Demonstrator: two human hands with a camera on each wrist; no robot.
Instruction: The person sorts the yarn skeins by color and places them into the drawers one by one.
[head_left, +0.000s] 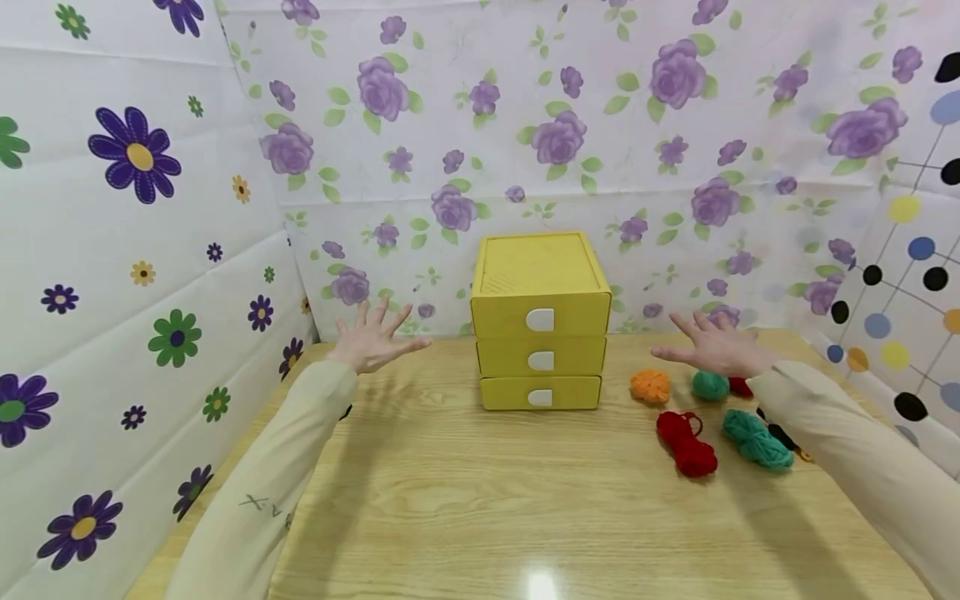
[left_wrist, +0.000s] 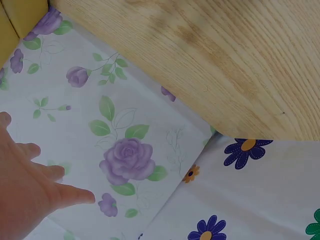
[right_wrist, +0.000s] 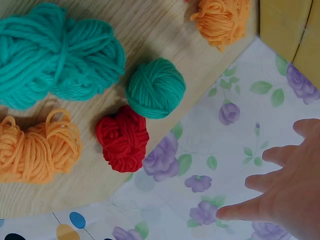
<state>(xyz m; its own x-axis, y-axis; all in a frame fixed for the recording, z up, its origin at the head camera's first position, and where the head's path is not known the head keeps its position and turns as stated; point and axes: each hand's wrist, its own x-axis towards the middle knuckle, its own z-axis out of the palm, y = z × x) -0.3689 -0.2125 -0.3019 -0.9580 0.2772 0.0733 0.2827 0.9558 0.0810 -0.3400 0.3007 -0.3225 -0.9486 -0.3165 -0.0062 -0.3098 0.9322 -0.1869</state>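
My left hand (head_left: 372, 337) is held in the air over the left part of the table, its fingers spread and holding nothing. On the other side my right hand (head_left: 716, 343) hovers with fingers spread above several bundles of yarn. Nearest below it are a small teal yarn ball (right_wrist: 156, 88), a red yarn ball (right_wrist: 123, 139) and an orange yarn ball (head_left: 650, 386). Closer to the front lie a red yarn skein (head_left: 687, 444) and a teal yarn skein (head_left: 757, 440). An orange yarn skein (right_wrist: 40, 147) shows in the right wrist view; the right sleeve mostly hides it in the head view.
A yellow cabinet (head_left: 542, 267) with three closed drawers and white handles stands at the back middle of the wooden table (head_left: 465, 500). Flower-patterned sheets (head_left: 450, 108) hang behind and at the left; a dotted sheet (head_left: 926, 292) hangs at the right.
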